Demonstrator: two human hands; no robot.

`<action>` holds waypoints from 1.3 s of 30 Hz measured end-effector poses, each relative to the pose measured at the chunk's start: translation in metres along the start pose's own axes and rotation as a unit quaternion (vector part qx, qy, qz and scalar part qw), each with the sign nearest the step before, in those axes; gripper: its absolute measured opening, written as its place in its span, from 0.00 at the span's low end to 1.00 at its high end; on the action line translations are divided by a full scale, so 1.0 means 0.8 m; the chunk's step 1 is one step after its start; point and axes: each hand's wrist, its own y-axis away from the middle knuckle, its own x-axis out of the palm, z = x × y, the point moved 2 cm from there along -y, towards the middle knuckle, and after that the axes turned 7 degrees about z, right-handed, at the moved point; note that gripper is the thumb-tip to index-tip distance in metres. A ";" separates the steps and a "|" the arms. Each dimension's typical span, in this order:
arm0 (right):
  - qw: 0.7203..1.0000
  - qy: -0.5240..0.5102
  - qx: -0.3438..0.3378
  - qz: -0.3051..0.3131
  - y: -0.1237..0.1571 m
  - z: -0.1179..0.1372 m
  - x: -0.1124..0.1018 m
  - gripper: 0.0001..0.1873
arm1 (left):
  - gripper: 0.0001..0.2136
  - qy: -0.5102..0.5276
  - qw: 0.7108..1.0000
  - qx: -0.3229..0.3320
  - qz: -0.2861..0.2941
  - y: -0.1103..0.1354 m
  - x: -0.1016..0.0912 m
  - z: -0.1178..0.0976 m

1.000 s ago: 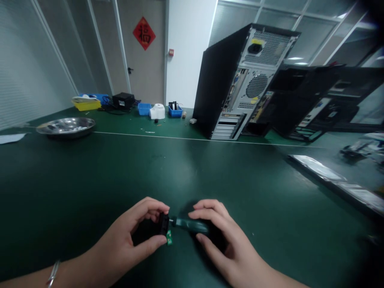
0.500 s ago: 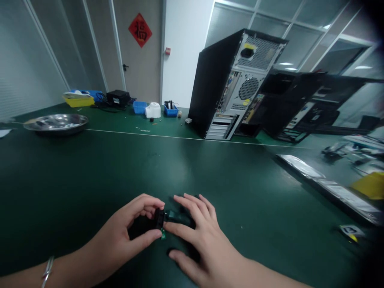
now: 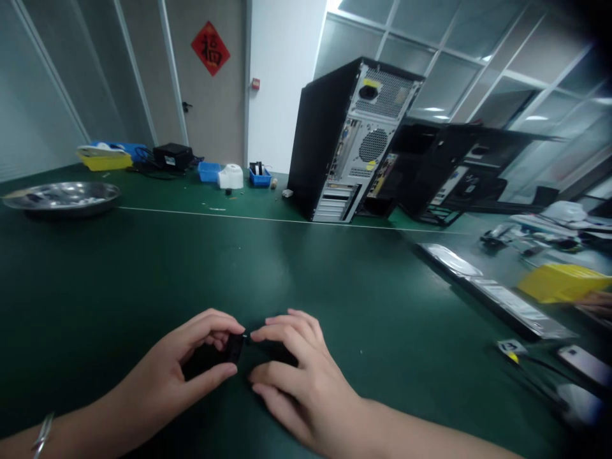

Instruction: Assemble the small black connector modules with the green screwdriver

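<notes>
My left hand (image 3: 191, 354) pinches a small black block-like part (image 3: 234, 348) between thumb and fingers, low over the table. Beside it my right hand (image 3: 299, 376) is curled, its thumb and index finger close together; whatever lies between them is hidden. A small dark tip with a bright spot (image 3: 247, 337) shows between the black part and a right fingertip. I cannot tell what it belongs to. Both hands are just above or on the dark green tabletop (image 3: 191, 268).
A steel dish (image 3: 71, 194) stands at the left, small blue bins (image 3: 259, 177) at the back. Computer cases (image 3: 320, 140) stand behind. Hard drives (image 3: 507, 299) lie in a row on the right, near a yellow bin (image 3: 559, 284) with another person's hand (image 3: 597, 303) beside it.
The dark green cylindrical thing by my right hand and green bits under the black part no longer show. My right thumb and index finger have drawn together. The view has shifted right.
</notes>
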 end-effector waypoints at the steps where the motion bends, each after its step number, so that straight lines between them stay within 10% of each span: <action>1: 1.000 -0.020 -0.005 -0.016 0.000 0.000 -0.002 0.07 | 0.12 0.005 1.000 -0.004 0.000 0.000 0.001 0.001; 17: 0.971 -0.168 -0.065 -0.156 0.006 0.006 -0.016 0.14 | 0.18 0.126 0.991 -0.031 0.034 0.003 0.028 -0.018; 39: 0.988 -0.111 -0.053 -0.093 -0.001 0.005 0.006 0.09 | 0.18 0.166 0.985 -0.017 0.048 0.002 0.027 -0.015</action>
